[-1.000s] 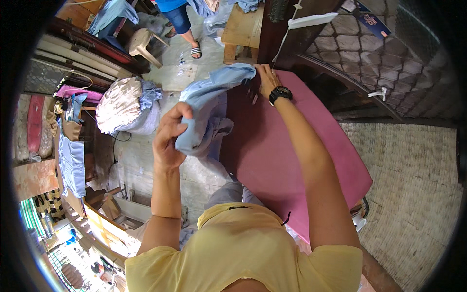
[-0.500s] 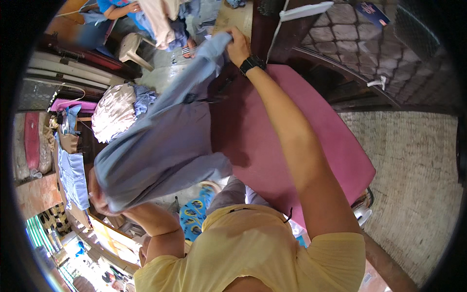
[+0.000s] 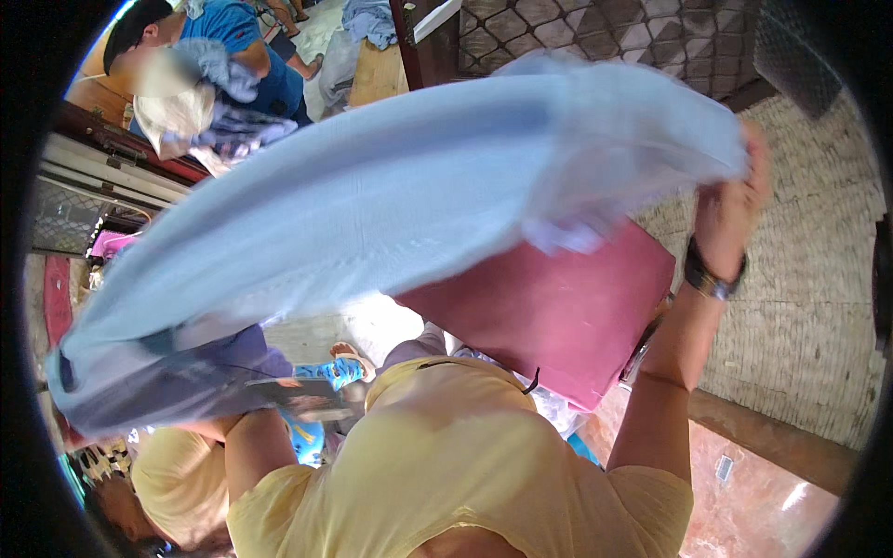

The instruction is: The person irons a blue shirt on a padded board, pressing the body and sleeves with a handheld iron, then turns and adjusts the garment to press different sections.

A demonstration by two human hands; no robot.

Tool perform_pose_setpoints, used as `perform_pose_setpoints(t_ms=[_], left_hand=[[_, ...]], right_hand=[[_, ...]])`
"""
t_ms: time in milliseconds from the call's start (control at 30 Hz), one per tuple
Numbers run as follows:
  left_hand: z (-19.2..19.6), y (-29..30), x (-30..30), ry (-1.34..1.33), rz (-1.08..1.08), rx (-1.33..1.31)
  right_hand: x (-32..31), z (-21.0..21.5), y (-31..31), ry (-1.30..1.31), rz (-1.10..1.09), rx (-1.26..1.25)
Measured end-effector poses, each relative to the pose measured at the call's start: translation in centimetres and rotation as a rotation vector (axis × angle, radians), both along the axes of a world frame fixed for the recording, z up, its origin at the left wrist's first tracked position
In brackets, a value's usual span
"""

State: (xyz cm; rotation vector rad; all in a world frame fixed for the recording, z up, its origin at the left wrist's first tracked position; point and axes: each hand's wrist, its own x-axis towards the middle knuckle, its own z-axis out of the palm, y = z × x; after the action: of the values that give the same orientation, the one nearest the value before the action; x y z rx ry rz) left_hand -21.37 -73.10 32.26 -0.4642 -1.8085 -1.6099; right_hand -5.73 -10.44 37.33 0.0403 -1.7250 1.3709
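A light blue garment, blurred by motion, is stretched through the air from the far left across to the right. My right hand, with a black watch on its wrist, is closed on its right end. My left forearm reaches under the garment's left end, and the fabric hides the hand, so its fingers do not show. Darker, purplish folds hang below that left end. Beneath the garment lies a maroon-pink padded surface, partly covered from view.
A person in a blue top handles cloth at the far left. Close by at lower left is another person in yellow. Metal lattice stands at the back, beside a pale wooden panel on the right.
My right hand has swung from the far middle to the right, pulling the garment out wide over the padded surface. My left hand has gone behind the fabric. The person in yellow has come into view.
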Motion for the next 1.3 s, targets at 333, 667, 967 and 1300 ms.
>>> perform_pose_setpoints(t_ms=[333,667,967,1300], left_hand=[[11.8,11.4,-0.3,0.387,-0.122,-0.458],[8.5,14.3,-8.5,0.219,0.097,-0.683],[13.9,10.4,-22.5,0.554,0.263,-0.147],[-4.6,6.3,1.0,-0.080,-0.068,-0.294]], right_hand=[[16.9,5.6,4.4,-0.876,0.345,0.436],[11.2,1.6,10.9,-1.011,0.029,0.502],[-6.1,4.0,16.4,-0.416,-0.463,1.094],[3.4,-7.2,19.9,-0.517,-0.715,1.202]])
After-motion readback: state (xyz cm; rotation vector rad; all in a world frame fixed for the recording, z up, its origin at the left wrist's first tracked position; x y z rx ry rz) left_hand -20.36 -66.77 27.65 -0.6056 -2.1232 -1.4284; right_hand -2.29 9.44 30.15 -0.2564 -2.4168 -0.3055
